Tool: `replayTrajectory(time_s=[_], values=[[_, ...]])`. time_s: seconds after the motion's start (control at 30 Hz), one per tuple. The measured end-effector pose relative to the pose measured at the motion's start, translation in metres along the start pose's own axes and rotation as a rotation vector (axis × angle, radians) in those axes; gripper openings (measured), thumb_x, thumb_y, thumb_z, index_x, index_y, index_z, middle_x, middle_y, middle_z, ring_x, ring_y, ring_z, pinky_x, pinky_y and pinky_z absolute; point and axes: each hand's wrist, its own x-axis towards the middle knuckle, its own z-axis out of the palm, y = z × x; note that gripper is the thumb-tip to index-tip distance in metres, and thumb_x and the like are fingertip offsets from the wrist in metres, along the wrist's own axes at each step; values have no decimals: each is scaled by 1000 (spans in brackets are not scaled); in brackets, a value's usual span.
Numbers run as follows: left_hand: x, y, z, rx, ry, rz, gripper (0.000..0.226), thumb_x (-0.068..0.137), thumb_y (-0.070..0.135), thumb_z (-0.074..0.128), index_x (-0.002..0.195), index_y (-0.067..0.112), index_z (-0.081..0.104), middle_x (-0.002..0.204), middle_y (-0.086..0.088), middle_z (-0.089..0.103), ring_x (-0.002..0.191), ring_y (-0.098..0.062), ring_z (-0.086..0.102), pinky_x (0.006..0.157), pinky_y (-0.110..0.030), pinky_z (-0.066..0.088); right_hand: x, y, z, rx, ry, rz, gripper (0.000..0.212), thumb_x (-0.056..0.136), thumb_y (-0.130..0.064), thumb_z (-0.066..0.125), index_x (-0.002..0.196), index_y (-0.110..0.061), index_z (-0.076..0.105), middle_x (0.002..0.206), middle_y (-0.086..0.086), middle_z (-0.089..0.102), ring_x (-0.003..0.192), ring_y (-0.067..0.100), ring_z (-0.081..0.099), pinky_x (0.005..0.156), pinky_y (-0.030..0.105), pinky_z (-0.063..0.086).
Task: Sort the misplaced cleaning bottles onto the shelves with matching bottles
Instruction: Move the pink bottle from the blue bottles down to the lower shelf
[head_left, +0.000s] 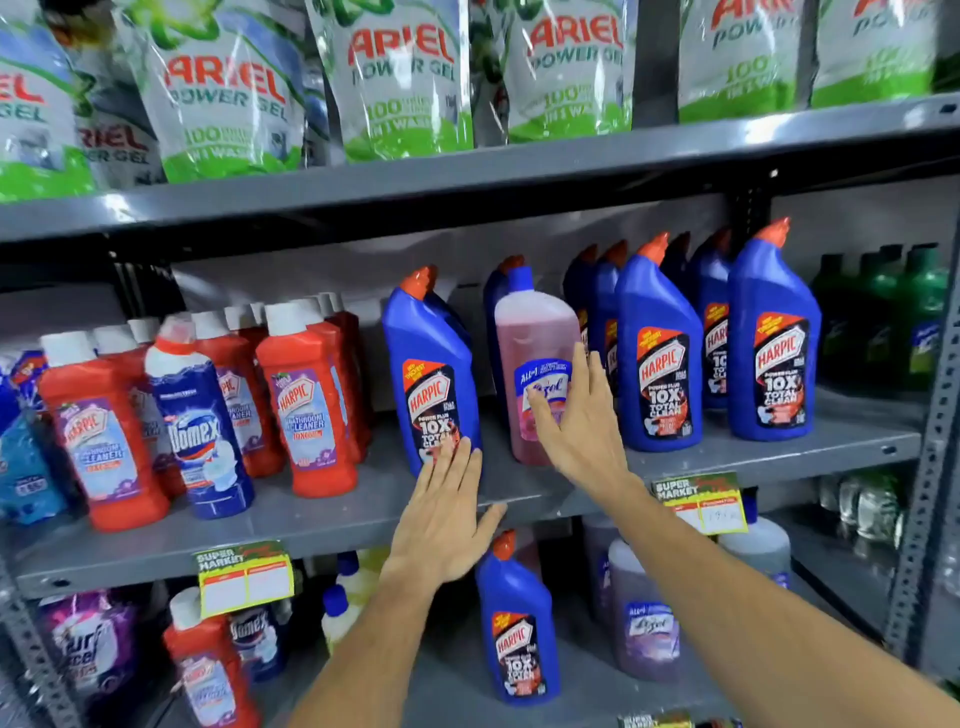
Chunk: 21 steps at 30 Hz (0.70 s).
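Note:
A pink Lizol bottle (535, 332) stands on the middle shelf (311, 514) among blue Harpic bottles (660, 353). My right hand (576, 421) lies flat against its label, fingers spread and not closed around it. My left hand (441, 519) is open with its fingertips at the base of the leftmost blue Harpic bottle (431, 374). A blue-and-white Domex bottle (200, 421) stands among red Harpic bathroom cleaners (306, 400). On the lower shelf a blue Harpic bottle (517, 623) stands beside purple Lizol bottles (644, 623), and a red Harpic bottle (208, 670) stands by a Domex bottle (254, 639).
Ariel Power Gel pouches (400, 78) fill the top shelf. Green bottles (893, 322) stand at the far right of the middle shelf, behind a perforated steel upright (935, 467). Yellow price tags (244, 577) hang from the shelf edge. Blue pouches (26, 457) sit far left.

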Motion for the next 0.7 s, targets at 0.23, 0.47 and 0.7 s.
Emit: replayTrajectory(time_s=[0.23, 0.47, 0.7], values=[[-12, 7, 14, 2, 72, -33, 69, 94, 54, 16, 145, 13, 37, 151, -5, 40, 141, -18, 33, 116, -36, 22, 9, 18, 29, 270, -4, 253, 108, 87, -52, 71, 162, -17, 1, 167, 12, 22, 152, 29, 27, 121, 48, 31], [-10, 6, 14, -29, 84, -26, 56, 100, 47, 34, 144, 13, 40, 150, -6, 43, 140, -19, 35, 115, -37, 25, 6, 17, 32, 289, 94, 277, 108, 77, -52, 81, 159, -21, 17, 144, 14, 46, 131, 28, 50, 103, 37, 42], [-10, 7, 11, -20, 77, -23, 56, 100, 47, 33, 145, 15, 38, 152, -4, 40, 141, -17, 32, 116, -35, 21, 17, 5, 19, 245, 56, 300, 83, 65, -50, 88, 128, -15, 47, 121, 8, 61, 109, 27, 65, 90, 45, 57]])
